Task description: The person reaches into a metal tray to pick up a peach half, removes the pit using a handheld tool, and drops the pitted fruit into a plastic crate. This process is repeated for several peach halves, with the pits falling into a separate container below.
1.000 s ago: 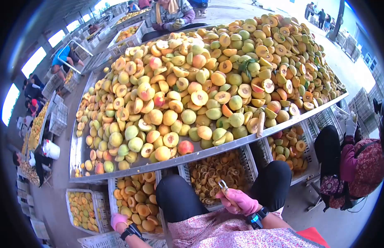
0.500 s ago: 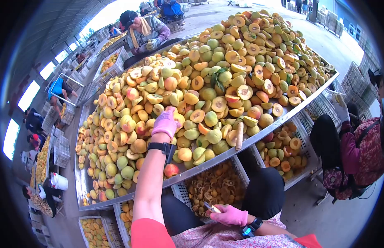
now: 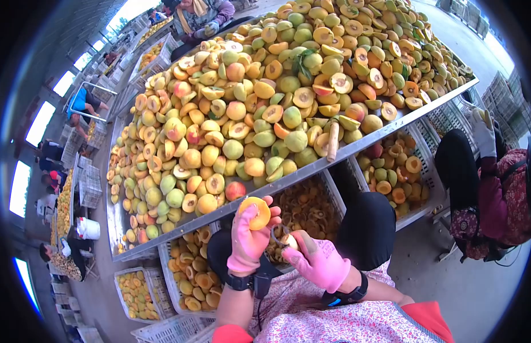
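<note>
A yellow-orange peach half (image 3: 255,213) is held in my left hand (image 3: 246,243), its smooth cut face turned up. My left hand is closed around it, in front of the table's edge. Just to the right, my right hand (image 3: 322,262) grips a small pitting knife (image 3: 278,233) with a curved metal blade and a pale handle end. Its blade points toward the peach half, a short distance away. Both hands wear pink gloves. Before them lies a big heap of whole and halved peaches (image 3: 254,137) on a metal-rimmed table (image 3: 345,150).
A wooden-handled tool (image 3: 333,141) rests at the table's near edge. Below stand a crate of pits and scraps (image 3: 302,206), a crate of peach halves (image 3: 191,274) and another at right (image 3: 397,177). A co-worker (image 3: 500,188) sits at right, another (image 3: 200,20) across the table.
My left hand has come back from the heap to my lap with a peach half in it. My right hand has risen toward it with the knife. The view has tilted down.
</note>
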### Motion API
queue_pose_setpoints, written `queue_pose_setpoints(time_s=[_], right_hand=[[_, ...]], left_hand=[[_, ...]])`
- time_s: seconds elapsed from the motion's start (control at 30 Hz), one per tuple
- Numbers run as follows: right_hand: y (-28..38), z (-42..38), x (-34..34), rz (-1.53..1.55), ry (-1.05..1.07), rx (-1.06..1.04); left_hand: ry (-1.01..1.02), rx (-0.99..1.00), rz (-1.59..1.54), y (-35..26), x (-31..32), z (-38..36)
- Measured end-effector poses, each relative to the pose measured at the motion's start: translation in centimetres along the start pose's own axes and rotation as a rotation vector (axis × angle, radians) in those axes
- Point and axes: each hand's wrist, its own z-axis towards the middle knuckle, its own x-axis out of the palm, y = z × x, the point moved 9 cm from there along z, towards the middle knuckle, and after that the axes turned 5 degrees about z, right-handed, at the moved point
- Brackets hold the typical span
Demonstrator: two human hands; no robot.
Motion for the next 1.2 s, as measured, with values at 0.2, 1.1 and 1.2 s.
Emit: queue_pose_setpoints(time_s=[0.2, 1.1, 1.2], right_hand=[[0.1, -1.0, 1.9, -0.275, -0.067, -0.035], [-3.9, -3.1, 5.0, 0.834, 0.533, 0.684], [-3.5, -4.3, 5.9, 1.118, 0.682, 0.718]], left_hand=[[-0.024, 0.229, 0.291, 1.1, 1.7, -5.0], [-0.082, 0.449, 0.488, 1.1, 2.0, -7.2], [-0.066, 0.447, 0.484, 1.3, 2.2, -7.4]])
